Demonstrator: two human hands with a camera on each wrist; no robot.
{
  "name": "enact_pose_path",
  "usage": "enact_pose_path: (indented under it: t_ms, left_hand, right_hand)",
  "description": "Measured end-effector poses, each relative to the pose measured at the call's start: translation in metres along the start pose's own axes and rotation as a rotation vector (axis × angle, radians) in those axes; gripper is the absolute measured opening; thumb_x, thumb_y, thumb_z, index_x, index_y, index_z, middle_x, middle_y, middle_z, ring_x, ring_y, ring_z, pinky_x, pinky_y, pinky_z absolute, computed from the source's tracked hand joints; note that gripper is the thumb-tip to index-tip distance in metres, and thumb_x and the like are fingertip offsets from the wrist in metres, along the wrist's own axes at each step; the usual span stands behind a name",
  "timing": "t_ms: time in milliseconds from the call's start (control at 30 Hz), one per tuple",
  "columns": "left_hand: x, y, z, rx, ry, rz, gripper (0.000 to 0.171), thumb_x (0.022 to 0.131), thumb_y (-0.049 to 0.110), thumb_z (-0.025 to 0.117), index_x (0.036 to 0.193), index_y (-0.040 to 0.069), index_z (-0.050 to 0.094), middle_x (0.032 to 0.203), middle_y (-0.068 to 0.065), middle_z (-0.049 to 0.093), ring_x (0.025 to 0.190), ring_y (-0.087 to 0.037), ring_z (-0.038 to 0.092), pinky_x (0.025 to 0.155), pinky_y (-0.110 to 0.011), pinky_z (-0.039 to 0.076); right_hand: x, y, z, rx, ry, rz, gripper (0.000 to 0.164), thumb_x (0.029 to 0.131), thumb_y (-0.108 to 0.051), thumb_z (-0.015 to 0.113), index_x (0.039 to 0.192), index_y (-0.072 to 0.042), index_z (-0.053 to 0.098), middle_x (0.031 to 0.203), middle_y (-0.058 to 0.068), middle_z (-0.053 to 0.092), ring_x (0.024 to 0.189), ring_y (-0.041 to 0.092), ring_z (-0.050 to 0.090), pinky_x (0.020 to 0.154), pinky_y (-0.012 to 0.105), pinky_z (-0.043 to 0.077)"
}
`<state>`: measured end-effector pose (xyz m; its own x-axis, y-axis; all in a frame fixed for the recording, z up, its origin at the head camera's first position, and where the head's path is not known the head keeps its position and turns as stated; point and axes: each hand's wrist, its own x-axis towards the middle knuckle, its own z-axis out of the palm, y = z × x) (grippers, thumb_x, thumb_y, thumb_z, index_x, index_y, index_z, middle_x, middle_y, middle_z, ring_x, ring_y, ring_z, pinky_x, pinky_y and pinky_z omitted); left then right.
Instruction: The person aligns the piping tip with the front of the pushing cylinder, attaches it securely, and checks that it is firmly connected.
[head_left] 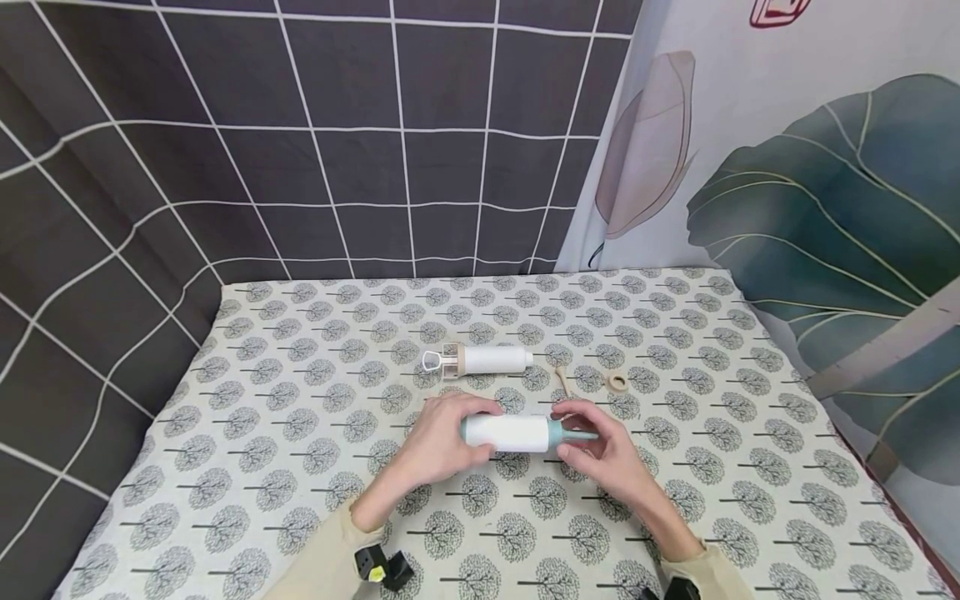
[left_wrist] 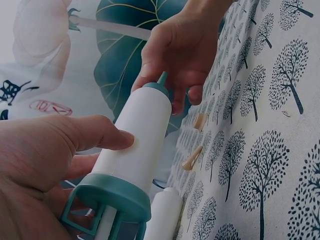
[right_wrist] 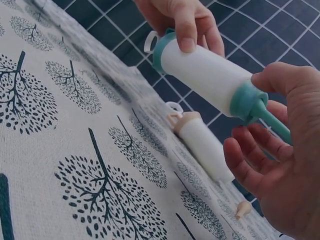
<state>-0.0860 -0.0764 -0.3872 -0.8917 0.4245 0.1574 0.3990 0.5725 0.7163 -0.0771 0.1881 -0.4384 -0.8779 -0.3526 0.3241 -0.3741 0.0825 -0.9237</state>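
Observation:
A plunger syringe with a white barrel (head_left: 517, 433) and teal ends lies level between both hands, a little above the cloth. My left hand (head_left: 446, 437) grips its rear part, the thumb along the barrel in the left wrist view. At that rear end is a teal open-framed collar (left_wrist: 112, 192) with a pale rod inside. My right hand (head_left: 611, 454) is at the other end, thumb and forefinger about the teal nozzle cap (right_wrist: 247, 101); its other fingers curl loosely below. The thin teal nozzle (head_left: 581, 435) points right, past the fingertips.
Behind the hands a second syringe, white and beige (head_left: 495, 360), lies on the tree-print tablecloth (head_left: 480, 500). To its right are a slim beige nozzle (head_left: 562, 382) and a beige ring (head_left: 617, 382). A dark grid curtain (head_left: 345, 167) hangs behind the table.

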Motion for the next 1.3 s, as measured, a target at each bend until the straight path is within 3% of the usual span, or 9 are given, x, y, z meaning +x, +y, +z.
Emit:
enact_pose_path:
  t_ms: [133,300,767,1300]
  left_hand:
    - [0.0,-0.0002,0.0,-0.003,-0.001,-0.001,0.045,0.07,0.008,0.087,0.113,0.01,0.073,0.115,-0.004,0.071,0.099,-0.024,0.061,0.095,-0.052,0.04]
    - [-0.0006,0.0003,0.0,-0.004,-0.005,-0.001,0.045,0.07,0.007,0.086,0.113,0.009,0.073,0.115,-0.004,0.071,0.1,-0.024,0.061,0.094,-0.052,0.04]
    - [-0.0014,0.0002,0.0013,0.007,-0.002,0.008,0.044,0.07,0.007,0.087,0.112,0.01,0.073,0.114,-0.006,0.071,0.102,-0.026,0.061,0.094,-0.053,0.04]
    - [-0.0017,0.0009,0.0007,-0.001,-0.003,0.015,0.044,0.07,0.006,0.086,0.111,0.01,0.072,0.113,-0.007,0.071,0.098,-0.025,0.061,0.092,-0.051,0.042]
  right_hand:
    - [0.0014,0.0013,0.0008,0.04,-0.032,-0.053,0.047,0.077,0.02,0.067,0.12,0.006,0.055,0.117,0.021,0.059,0.101,0.027,0.061,0.088,0.034,0.054]
    - [0.0002,0.0041,0.0015,0.035,-0.034,-0.058,0.044,0.075,0.02,0.068,0.114,0.002,0.057,0.116,0.018,0.059,0.1,0.025,0.062,0.087,0.034,0.055]
    - [-0.0024,0.0036,0.0011,0.02,-0.001,-0.002,0.036,0.079,0.016,0.07,0.112,0.004,0.059,0.116,0.019,0.06,0.102,0.022,0.064,0.085,0.037,0.056]
    - [-0.0011,0.0028,0.0015,-0.022,0.045,0.079,0.023,0.087,0.006,0.066,0.11,0.008,0.062,0.106,0.014,0.066,0.093,0.019,0.064,0.079,0.028,0.056]
